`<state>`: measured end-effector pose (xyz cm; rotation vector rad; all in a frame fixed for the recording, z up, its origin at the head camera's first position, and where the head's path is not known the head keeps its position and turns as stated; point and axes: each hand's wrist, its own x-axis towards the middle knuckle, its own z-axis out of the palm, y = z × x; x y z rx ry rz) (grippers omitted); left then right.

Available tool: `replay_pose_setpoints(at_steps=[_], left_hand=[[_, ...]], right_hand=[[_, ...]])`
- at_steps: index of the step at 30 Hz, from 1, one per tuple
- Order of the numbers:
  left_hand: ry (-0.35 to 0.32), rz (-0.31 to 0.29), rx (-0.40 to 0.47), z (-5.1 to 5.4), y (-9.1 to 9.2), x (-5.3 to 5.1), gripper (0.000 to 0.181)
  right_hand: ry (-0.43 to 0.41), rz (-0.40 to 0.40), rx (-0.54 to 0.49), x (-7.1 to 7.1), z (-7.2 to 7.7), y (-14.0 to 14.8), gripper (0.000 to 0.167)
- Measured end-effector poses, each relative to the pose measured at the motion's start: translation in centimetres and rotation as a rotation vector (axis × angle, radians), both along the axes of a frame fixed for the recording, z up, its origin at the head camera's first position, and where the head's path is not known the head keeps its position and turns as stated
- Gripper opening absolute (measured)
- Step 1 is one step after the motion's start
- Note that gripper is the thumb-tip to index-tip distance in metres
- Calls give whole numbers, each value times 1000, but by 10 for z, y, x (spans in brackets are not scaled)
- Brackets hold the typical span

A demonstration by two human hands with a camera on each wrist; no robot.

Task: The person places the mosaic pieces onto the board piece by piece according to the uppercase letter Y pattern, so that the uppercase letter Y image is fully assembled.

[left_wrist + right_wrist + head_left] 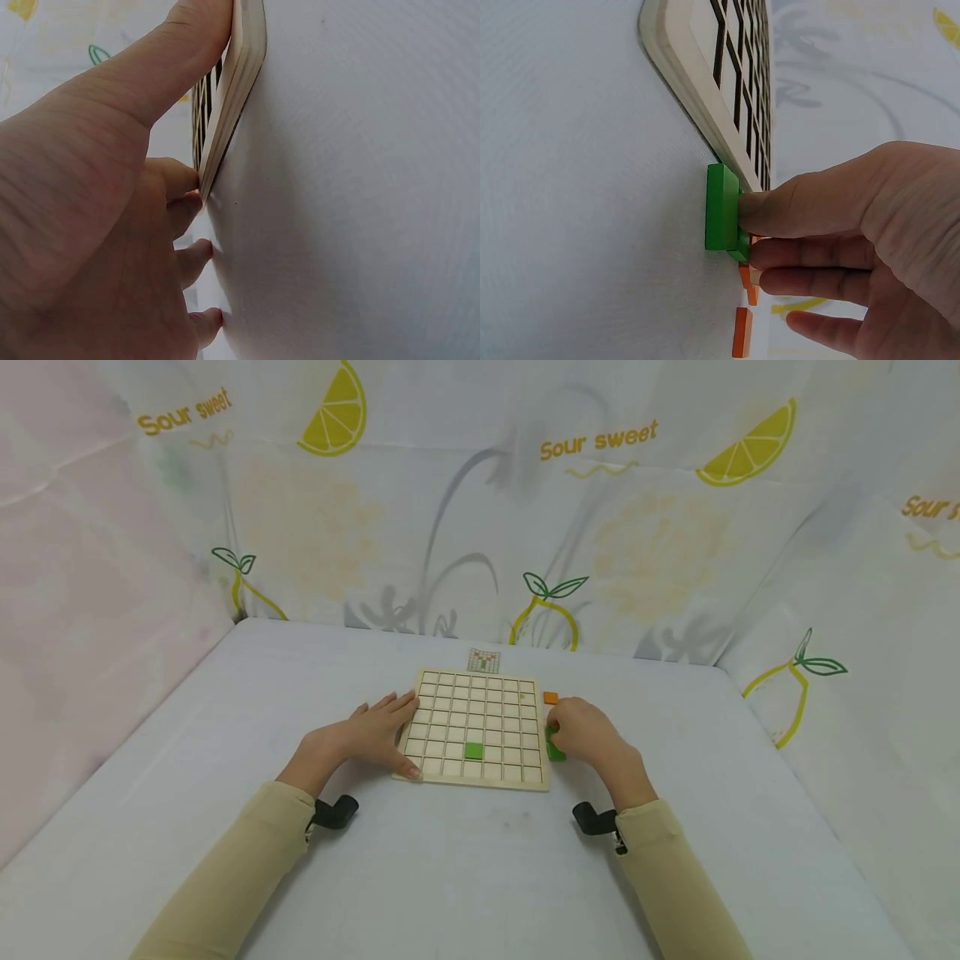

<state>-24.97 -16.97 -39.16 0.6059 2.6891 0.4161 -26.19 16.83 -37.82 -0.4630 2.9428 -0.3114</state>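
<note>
A light wooden grid board [471, 782] lies on the white table, a green square tile [473, 751] set in one of its lower cells. Along the board's left edge rests my left hand [367, 733], its fingers spread and the thumb [161, 60] on the near corner. Off the right edge, my right hand [592, 735] pinches a green tile [742, 246] between thumb and fingers, its fingertips partly hidden. Another green tile [721, 206] lies just in front of the thumb. An orange tile [551, 698] sits beyond the right hand.
Behind the board lies a small card [483, 661] printed with a coloured grid pattern. More orange tiles [742, 332] show below the fingers in the right wrist view. Printed fabric [465, 493] hangs around the back and sides of the table.
</note>
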Motion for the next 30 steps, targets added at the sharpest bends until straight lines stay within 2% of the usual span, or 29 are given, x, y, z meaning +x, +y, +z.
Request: replay_pose_setpoints(at_steps=[10, 22, 30], left_hand=[[3, -4, -13, 0, 0, 0, 127], [-9, 6, 11, 6, -2, 3, 124], [-12, -2, 18, 5, -1, 2, 125]], right_hand=[[-22, 5, -7, 2, 2, -1, 22], [69, 36, 24, 5, 1, -3, 25], [99, 40, 25, 6, -3, 0, 23]])
